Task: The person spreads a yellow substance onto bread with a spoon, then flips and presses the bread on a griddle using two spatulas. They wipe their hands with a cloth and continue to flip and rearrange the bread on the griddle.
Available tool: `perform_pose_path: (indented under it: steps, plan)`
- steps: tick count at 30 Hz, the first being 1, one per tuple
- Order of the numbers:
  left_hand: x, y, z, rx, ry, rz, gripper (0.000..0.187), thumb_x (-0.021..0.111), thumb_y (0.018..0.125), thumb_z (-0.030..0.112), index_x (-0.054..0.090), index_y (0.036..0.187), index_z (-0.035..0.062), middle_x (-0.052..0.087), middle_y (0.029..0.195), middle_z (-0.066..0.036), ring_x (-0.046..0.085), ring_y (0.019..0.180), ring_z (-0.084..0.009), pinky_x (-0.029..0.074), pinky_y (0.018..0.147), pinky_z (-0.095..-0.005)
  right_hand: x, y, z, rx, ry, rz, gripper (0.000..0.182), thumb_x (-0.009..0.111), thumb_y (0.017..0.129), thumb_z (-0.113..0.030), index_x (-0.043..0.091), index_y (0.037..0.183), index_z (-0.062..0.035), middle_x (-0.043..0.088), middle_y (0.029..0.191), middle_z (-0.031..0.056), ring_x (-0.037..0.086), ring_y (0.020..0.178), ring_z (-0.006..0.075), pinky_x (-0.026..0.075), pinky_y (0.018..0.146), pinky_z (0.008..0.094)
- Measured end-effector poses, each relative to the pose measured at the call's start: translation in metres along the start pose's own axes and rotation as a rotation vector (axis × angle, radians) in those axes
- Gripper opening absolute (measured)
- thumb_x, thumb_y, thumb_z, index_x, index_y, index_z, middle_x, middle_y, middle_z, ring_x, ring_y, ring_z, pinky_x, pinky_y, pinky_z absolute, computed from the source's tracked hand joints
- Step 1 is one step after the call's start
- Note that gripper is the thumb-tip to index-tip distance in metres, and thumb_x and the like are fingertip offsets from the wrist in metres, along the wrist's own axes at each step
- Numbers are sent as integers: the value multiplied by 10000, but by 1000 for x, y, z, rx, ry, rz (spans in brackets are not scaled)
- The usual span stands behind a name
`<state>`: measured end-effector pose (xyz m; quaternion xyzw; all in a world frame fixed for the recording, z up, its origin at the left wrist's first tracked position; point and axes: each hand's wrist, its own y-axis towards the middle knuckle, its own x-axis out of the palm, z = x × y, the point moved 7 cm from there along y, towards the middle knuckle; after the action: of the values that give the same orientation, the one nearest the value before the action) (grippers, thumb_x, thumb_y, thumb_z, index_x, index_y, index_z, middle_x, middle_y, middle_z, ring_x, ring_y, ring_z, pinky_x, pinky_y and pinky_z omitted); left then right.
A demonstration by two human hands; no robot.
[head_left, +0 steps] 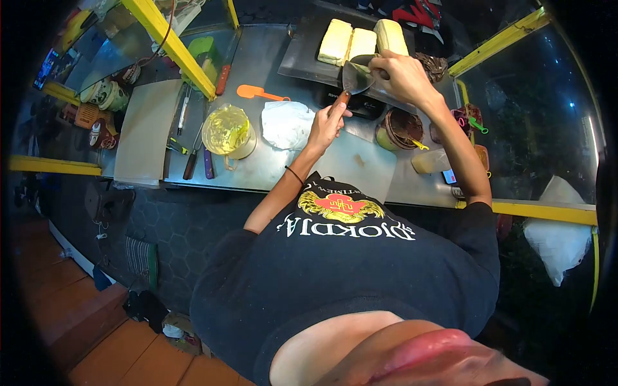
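Observation:
My left hand [327, 128] is closed around the wooden handle of a metal spatula [356, 78], its broad blade pointing away from me at the front edge of a black griddle [297, 61]. Close beside that blade, my right hand [400, 74] grips a dark-handled tool [384, 74] that looks like a second spatula; my fingers partly hide it. Just beyond both hands, pale yellow bread blocks lie on the griddle: a left one [335, 42], a middle one [362, 45] and a right one [391, 37].
Left of my hands are crumpled white paper [285, 125], a tub of yellow spread [228, 130], an orange spatula [251, 91] and several knives, one purple-handled [208, 164]. A chocolate-smeared tub [400, 128] stands right, near a clear container [430, 161]. Yellow frame bars [170, 48] border the metal counter.

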<state>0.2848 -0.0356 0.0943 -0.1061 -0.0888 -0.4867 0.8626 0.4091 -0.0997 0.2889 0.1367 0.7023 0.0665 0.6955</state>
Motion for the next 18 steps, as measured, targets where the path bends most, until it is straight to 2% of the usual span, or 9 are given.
perform_pose_path:
  steps: [3, 4, 6, 7, 8, 10, 12, 14, 18]
  plan:
    - [0, -1, 0, 13, 1, -17, 506, 527, 993, 480, 659, 920, -4, 416, 568, 47, 390, 484, -46, 358, 461, -225, -14, 2, 22, 186, 103, -14, 225, 660, 762, -119, 714, 975, -72, 665, 825, 124, 664, 780, 314, 519, 708, 404]
    - [0, -2, 1, 11, 1, -24, 497, 527, 995, 474, 658, 925, 0, 412, 569, 51, 384, 485, -43, 356, 460, -225, -13, 6, 34, 184, 168, 48, 237, 648, 777, -109, 717, 998, -63, 652, 777, 120, 650, 704, 238, 505, 670, 371]
    - [-4, -6, 4, 17, 9, -42, 486, 524, 999, 465, 657, 933, 3, 407, 569, 55, 377, 487, -40, 355, 464, -223, -19, 9, 56, 329, 331, 28, 231, 637, 805, -113, 718, 1014, -57, 636, 714, 90, 569, 629, 135, 471, 617, 323]
    - [-6, -11, 5, 13, 14, -54, 475, 521, 1004, 456, 657, 940, 5, 401, 570, 59, 370, 489, -37, 354, 468, -222, -18, 16, 69, 267, 396, 149, 217, 626, 836, -124, 716, 1020, -55, 623, 679, 55, 482, 616, 74, 425, 576, 288]
    - [-11, -15, 6, 17, 14, -56, 475, 521, 1004, 456, 657, 940, 5, 401, 570, 59, 370, 489, -37, 354, 468, -222, -15, 16, 88, 295, 438, 146, 197, 623, 852, -141, 719, 997, -49, 625, 674, 17, 480, 615, 61, 404, 563, 257]
    - [-23, -25, 7, -3, 5, -53, 465, 513, 1011, 443, 656, 952, 5, 390, 569, 64, 361, 494, -33, 347, 472, -220, -4, 22, 124, 442, 474, 80, 256, 639, 852, -243, 748, 997, -62, 672, 715, 47, 577, 653, 75, 469, 604, 276]
    - [-33, -38, 8, -15, 15, -37, 468, 512, 1011, 441, 653, 967, -3, 374, 571, 68, 354, 498, -35, 339, 482, -218, 6, 26, 146, 485, 625, 180, 276, 640, 868, -272, 749, 972, -41, 622, 693, -12, 549, 646, 68, 438, 557, 256]
    - [-43, -48, 11, -9, -16, -5, 465, 505, 1017, 429, 647, 983, -13, 359, 574, 71, 346, 500, -38, 335, 489, -221, 14, 32, 157, 614, 728, 188, 279, 646, 868, -290, 747, 924, -36, 607, 692, -8, 545, 631, 78, 444, 544, 253]
    - [-63, -65, 8, 7, -31, 69, 451, 491, 1031, 398, 637, 998, -27, 351, 575, 68, 339, 499, -38, 335, 495, -230, 33, 45, 178, 656, 794, 165, 290, 654, 861, -328, 744, 878, -52, 574, 671, -10, 527, 587, 86, 447, 522, 253]
